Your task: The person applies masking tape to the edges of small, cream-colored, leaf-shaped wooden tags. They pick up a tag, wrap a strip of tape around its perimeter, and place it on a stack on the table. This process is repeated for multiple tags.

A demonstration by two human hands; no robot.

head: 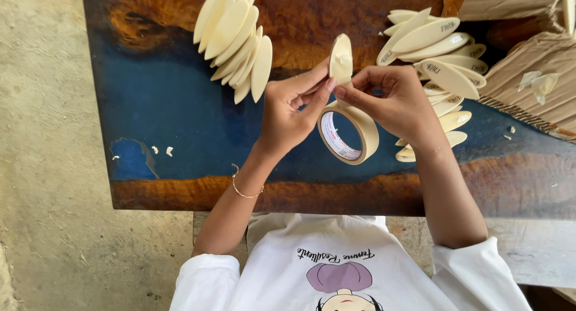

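Note:
My left hand [293, 111], with a thin bracelet at the wrist, pinches the lower end of a cream oval piece [341, 57] that stands upright above the table. From the other side my right hand [397, 104] pinches the same spot, its fingertips on the strip of masking tape. The roll of masking tape [350, 134] sits between both hands just below the piece, joined to it by the strip. Whether the roll hangs or rests on the table I cannot tell.
A fanned stack of cream oval pieces [234, 41] lies at the upper left. A looser pile of marked ovals [445, 54] lies beside my right hand. Corrugated cardboard [540, 65] fills the upper right. The table [174, 107] is brown wood with blue resin; concrete floor [42, 167] is left.

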